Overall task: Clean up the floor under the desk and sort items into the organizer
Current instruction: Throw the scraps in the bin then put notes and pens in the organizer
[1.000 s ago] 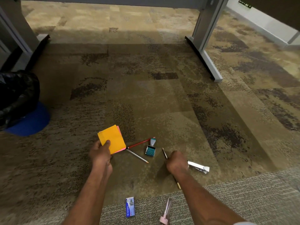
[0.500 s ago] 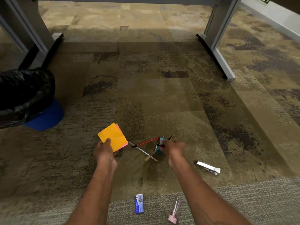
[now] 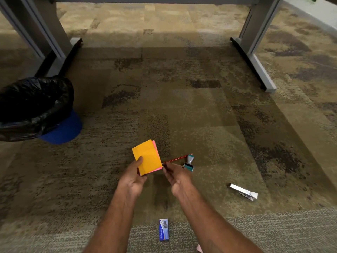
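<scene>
Since a moment ago, the right hand (image 3: 177, 177) has moved in beside the left hand (image 3: 134, 177), fingers pinched on pencils whose red one (image 3: 175, 159) pokes out over the carpet (image 3: 200, 114). Left fingers clamp the orange sticky notes (image 3: 147, 156). Two sharpeners (image 3: 189, 162) lie just beyond, a stapler (image 3: 242, 191) to the right, a blue box (image 3: 163, 229) nearer.

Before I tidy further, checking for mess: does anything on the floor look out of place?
Yes. A stapler, a small blue box and a teal sharpener lie scattered on the carpet, loose beside the hands.
</scene>
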`<state>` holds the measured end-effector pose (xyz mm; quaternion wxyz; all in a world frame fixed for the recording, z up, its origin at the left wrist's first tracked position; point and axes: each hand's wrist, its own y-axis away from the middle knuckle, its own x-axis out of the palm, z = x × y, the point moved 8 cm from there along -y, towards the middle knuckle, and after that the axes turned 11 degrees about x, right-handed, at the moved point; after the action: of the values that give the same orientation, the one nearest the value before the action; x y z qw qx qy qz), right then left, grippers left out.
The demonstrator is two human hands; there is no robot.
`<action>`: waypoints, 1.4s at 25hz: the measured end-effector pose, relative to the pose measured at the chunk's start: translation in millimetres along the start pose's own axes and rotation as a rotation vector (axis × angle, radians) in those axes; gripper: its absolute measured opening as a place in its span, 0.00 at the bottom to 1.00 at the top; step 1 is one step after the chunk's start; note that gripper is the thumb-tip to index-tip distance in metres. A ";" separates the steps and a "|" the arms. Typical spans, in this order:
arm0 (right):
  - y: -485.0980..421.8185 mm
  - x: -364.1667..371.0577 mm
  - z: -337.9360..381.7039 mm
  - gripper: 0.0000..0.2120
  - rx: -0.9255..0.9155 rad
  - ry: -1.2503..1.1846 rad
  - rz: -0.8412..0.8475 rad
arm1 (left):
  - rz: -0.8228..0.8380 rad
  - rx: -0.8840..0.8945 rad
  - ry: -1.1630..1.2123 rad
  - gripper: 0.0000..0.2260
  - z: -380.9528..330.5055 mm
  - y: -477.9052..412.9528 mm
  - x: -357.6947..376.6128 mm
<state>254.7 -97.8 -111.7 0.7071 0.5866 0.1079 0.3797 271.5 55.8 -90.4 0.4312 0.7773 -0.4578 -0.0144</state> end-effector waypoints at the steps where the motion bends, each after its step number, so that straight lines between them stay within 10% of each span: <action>1: 1.6 1.6 -5.0 0.10 0.008 0.018 0.004 | 0.004 0.008 -0.025 0.14 0.7 0.0 0.5; 9: 8.9 5.6 20.2 0.11 -0.210 0.242 -0.024 | 0.049 0.275 -0.381 0.09 -24.8 -3.6 -10.5; 14: 6.6 3.7 30.3 0.15 -0.207 0.379 -0.091 | 0.333 0.176 -0.569 0.10 -5.1 10.1 -4.6; 24: -1.0 25.2 21.0 0.15 -0.148 0.473 0.044 | 0.373 0.093 -0.575 0.10 -0.7 18.8 -20.6; 29: -2.7 -7.0 35.3 0.14 -0.392 0.643 -0.412 | 0.262 0.127 -0.422 0.07 -5.5 18.5 -29.7; 35: -16.1 8.4 35.1 0.15 -0.446 0.946 -0.460 | 0.237 0.155 -0.363 0.09 -11.4 25.7 -42.9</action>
<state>288.1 -118.8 -113.8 0.7529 0.1507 0.4549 0.4510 233.4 88.9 -81.6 0.2796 0.7337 -0.6156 -0.0681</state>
